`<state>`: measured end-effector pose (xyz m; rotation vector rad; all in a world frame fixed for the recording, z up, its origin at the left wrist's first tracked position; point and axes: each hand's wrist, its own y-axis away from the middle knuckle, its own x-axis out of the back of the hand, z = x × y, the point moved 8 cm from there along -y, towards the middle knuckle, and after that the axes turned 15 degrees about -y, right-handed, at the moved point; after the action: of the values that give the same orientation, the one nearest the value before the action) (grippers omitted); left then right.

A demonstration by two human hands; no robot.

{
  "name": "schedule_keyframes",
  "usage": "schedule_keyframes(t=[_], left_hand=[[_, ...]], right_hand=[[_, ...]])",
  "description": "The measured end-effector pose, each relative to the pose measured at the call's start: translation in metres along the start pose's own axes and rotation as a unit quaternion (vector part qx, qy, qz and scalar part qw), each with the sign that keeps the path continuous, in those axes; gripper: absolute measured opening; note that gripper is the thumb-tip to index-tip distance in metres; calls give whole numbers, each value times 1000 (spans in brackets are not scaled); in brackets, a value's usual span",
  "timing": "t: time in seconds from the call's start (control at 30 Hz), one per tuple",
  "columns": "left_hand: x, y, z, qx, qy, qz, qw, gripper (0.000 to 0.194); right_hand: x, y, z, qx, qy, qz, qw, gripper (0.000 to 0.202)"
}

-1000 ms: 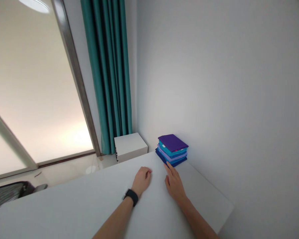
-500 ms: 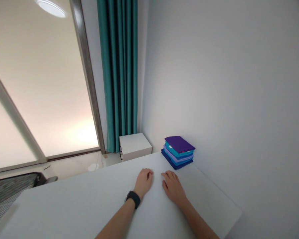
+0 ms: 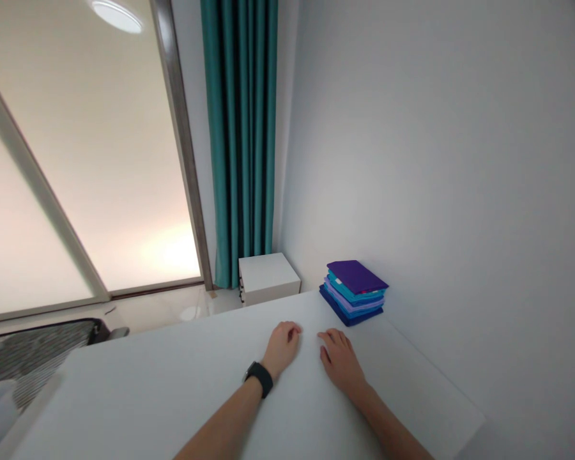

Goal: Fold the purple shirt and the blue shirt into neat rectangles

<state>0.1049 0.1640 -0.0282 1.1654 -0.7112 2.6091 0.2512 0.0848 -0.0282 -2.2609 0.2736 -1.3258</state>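
Hands at lower centre of the frame: left hand (image 3: 282,348) loosely curled and right hand (image 3: 341,363) flat, both empty on the table (image 3: 172,396); the folded cloth stack (image 3: 354,291), right of centre near the table's far edge, could be toppled by a careless nudge.
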Motion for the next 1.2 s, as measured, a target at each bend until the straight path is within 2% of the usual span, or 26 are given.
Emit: schedule_keyframes(t=[0.1,0.2,0.37,0.6,0.97,1.2], left_hand=[[15,4,-7,0,-2,1,1000,23],[37,11,-16,1,-9,4,1000,23],[83,29,-34,14,-39,16,999,23],[153,62,-68,49,-95,49,993,24],[266,122,-94,107,-267,54,956,21],[328,170,-109,126,-325,54,936,19]], right_hand=[[-4,-7,-16,4,-38,4,999,34],[-9,-20,-43,20,-71,3,997,32],[-27,-44,-94,54,-123,-19,991,27],[-67,-68,-161,108,-193,-47,974,22],[-122,-78,-278,192,-272,-110,937,26],[-158,-75,-351,236,-332,-170,897,30]])
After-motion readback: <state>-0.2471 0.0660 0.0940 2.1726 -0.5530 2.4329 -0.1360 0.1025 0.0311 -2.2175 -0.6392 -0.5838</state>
